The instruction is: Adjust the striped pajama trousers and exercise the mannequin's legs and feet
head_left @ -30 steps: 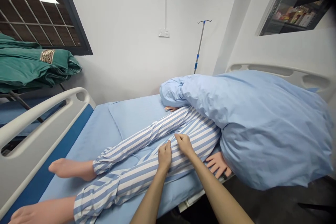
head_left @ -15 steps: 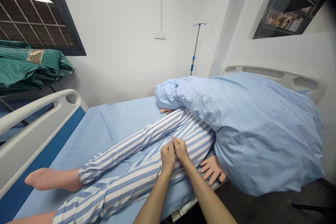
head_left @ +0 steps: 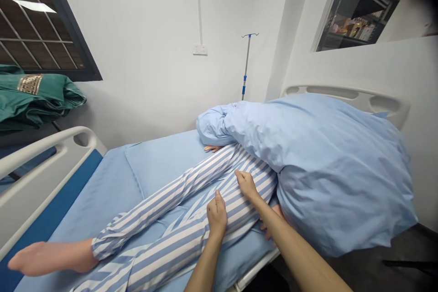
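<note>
Head view: one pair of striped cloth trousers (head_left: 171,251) lies on the bed (head_left: 112,187); flat sheet (head_left: 167,159) stretches to its far edge. Left hand (head_left: 216,213) and right hand (head_left: 247,185), well inside its near edge, stand apart at the trousers, fingers curled fist-like; cannot tell whether they pinch cloth. One puffy quilt (head_left: 328,159) bulges past that edge.

Mannequin (head_left: 58,256): upper body hidden under quilt (head_left: 318,159); striped trousers (head_left: 171,251) cut by bottom edge.
</note>
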Action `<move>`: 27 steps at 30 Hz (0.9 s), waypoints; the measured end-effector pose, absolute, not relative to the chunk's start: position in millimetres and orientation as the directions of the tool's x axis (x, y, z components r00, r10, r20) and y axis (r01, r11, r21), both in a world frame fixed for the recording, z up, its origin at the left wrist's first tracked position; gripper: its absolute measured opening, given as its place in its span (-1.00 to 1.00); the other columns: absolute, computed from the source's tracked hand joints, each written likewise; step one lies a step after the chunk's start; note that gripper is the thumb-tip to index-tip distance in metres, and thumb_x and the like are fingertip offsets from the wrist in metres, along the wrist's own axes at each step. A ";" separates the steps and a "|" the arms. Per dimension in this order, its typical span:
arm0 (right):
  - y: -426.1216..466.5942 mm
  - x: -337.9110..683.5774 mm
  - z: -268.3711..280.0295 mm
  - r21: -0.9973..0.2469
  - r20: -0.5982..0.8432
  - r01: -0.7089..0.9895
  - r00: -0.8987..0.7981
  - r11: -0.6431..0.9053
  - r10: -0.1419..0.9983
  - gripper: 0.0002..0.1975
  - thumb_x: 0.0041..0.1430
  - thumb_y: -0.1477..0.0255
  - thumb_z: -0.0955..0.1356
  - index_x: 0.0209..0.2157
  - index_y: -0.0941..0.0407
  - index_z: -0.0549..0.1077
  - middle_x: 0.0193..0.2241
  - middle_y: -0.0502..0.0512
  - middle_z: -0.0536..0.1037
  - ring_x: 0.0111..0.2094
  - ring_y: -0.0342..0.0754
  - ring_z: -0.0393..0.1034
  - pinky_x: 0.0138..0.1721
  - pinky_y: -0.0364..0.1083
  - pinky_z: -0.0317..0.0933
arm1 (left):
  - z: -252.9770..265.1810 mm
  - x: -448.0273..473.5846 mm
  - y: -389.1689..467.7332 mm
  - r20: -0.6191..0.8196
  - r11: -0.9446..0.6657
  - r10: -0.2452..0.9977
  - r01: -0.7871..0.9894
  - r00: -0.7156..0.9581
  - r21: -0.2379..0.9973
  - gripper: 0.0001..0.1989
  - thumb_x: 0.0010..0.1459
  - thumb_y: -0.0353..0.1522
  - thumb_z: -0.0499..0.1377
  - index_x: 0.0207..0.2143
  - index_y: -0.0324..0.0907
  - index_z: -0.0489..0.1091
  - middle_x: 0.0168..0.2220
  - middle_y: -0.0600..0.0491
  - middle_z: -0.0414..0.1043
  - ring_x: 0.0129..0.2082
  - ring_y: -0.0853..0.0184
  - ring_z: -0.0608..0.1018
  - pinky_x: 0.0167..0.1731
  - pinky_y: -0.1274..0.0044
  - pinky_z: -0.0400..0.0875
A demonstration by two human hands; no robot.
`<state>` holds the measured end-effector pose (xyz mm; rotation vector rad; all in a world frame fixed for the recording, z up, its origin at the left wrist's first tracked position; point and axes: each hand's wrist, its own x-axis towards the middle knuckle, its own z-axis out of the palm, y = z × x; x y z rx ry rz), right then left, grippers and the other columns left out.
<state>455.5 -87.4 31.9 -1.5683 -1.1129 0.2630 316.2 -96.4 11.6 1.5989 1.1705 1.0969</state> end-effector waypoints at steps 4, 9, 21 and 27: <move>-92.2 459.4 19.3 -0.804 0.452 0.591 0.537 0.064 0.713 -0.58 0.09 0.22 0.15 -0.72 0.12 -0.04 -0.73 -0.10 -0.04 -0.64 -0.23 -0.11 -0.59 -0.16 -0.20 | 16.6 315.5 -96.2 0.126 -0.162 0.972 0.174 0.200 0.971 -0.48 0.14 -0.10 -0.22 -0.78 -0.13 0.05 -0.78 0.14 0.10 -0.69 0.41 0.23 -0.54 0.54 0.08; -94.1 455.2 18.2 -0.802 0.455 0.593 0.524 0.075 0.720 -0.57 0.12 0.20 0.13 -0.71 0.12 -0.03 -0.74 -0.10 -0.02 -0.65 -0.23 -0.10 -0.59 -0.16 -0.19 | 33.9 338.0 -91.2 0.133 -0.151 0.968 0.069 0.210 0.986 -0.48 0.13 -0.09 -0.20 -0.78 -0.14 0.07 -0.78 0.14 0.09 -0.69 0.42 0.23 -0.54 0.55 0.11; -92.6 457.0 17.6 -0.774 0.469 0.632 0.528 0.041 0.708 -0.55 0.13 0.20 0.13 -0.75 0.12 0.05 -0.77 -0.09 0.07 -0.67 -0.21 -0.05 -0.59 -0.16 -0.17 | 16.2 374.9 -91.5 0.199 -0.251 0.935 0.148 0.295 0.957 -0.52 0.11 -0.09 -0.18 -0.75 -0.15 0.08 -0.72 0.10 0.16 -0.64 0.41 0.21 -0.58 0.55 0.01; -93.3 454.9 17.1 -0.727 0.477 0.687 0.511 -0.007 0.715 -0.55 0.13 0.20 0.11 -0.73 0.13 0.09 -0.76 -0.07 0.13 -0.66 -0.20 -0.02 -0.57 -0.16 -0.16 | 20.5 356.5 -95.3 0.134 -0.180 0.920 0.093 0.369 0.979 -0.48 0.12 -0.09 -0.21 -0.78 -0.15 0.09 -0.78 0.13 0.11 -0.69 0.42 0.22 -0.56 0.55 0.08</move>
